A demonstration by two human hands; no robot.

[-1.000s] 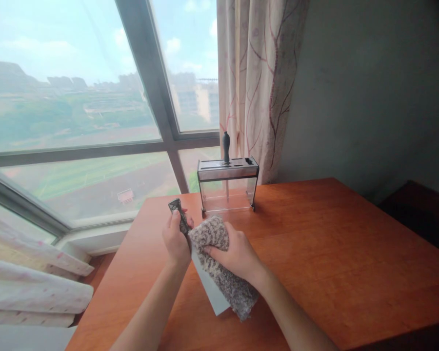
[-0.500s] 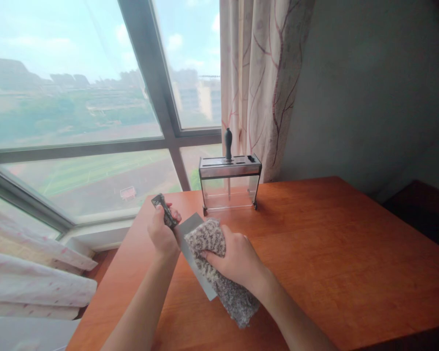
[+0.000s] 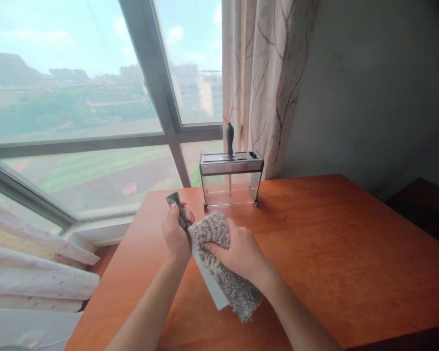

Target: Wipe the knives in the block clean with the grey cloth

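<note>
My left hand [image 3: 177, 234] is closed around the dark patterned handle of a cleaver [image 3: 214, 287], whose broad grey blade slants down to the right. In my right hand [image 3: 243, 251] is a fuzzy grey-and-white cloth [image 3: 210, 231], pressed over the blade near the handle. The cloth's darker end hangs past my right wrist. Most of the blade is hidden under it; only its left side and lower corner show. Behind both hands stands a clear-sided knife block [image 3: 230, 168] with a metal top, holding one tool with a dark ribbed handle [image 3: 230, 140].
The brown wooden table [image 3: 336, 253] reaches far to the right. A large framed window [image 3: 102, 141] rises beyond its left edge. A patterned curtain [image 3: 267, 83] hangs behind the knife block, and a pale one [image 3: 36, 282] hangs low at the left.
My left hand and the cleaver have moved right, toward the cloth. The cloth now covers the blade up to the handle, and my right hand keeps its grip.
</note>
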